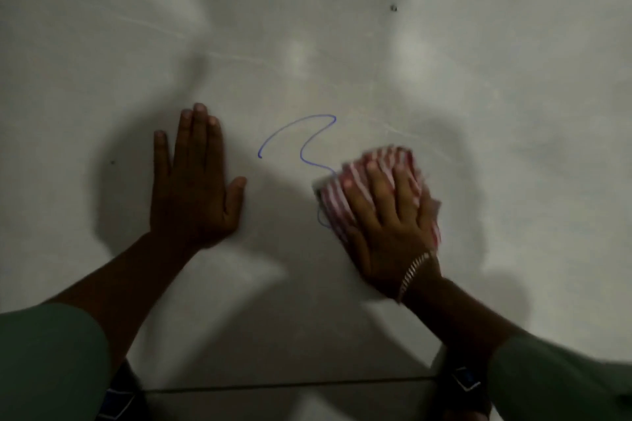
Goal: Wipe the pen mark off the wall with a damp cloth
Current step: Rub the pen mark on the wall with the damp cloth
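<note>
The right hand (386, 225) lay flat, fingers straight and spread, pressing a folded red-and-white striped cloth (386, 155) onto the pale white surface (342, 27). From under the cloth's left edge a thin blue pen squiggle (301, 153) ran forward and leftward, toward the left hand (195, 188), which rested flat with its fingers together. The right hand was the nearer one.

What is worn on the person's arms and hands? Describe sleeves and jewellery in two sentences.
Both arms come out of loose green short sleeves, the left sleeve and the right sleeve, leaving the forearms bare. The right hand has a metallic chain-link bracelet at its wrist. The left hand shows no ring, watch or bracelet.
</note>
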